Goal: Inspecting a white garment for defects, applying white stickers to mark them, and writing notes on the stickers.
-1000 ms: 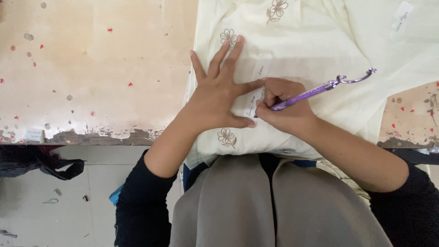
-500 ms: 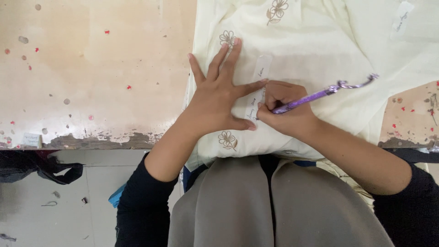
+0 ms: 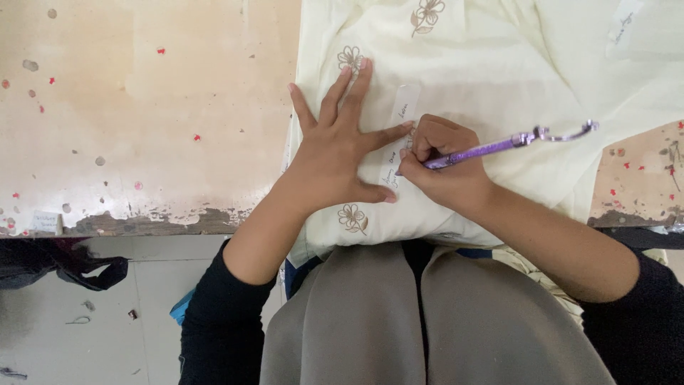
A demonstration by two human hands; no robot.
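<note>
My left hand [image 3: 338, 151] lies flat with fingers spread on a pale yellow cloth [image 3: 484, 78] embroidered with brown flowers, pinning a narrow white paper strip [image 3: 400, 128] between forefinger and thumb. My right hand [image 3: 445, 167] grips a glittery purple pen [image 3: 499, 147] with a hooked clip at its far end. The pen's tip rests on the strip, which carries handwriting.
The cloth lies on a worn cream table [image 3: 142, 107] with red paint specks and a chipped front edge. Another white label [image 3: 623, 28] sits on the cloth at top right. A dark bag [image 3: 64, 267] lies on the floor below left. My grey-clad lap [image 3: 420, 321] fills the bottom.
My left hand has stayed put. My right hand and the pen have shifted only slightly along the strip.
</note>
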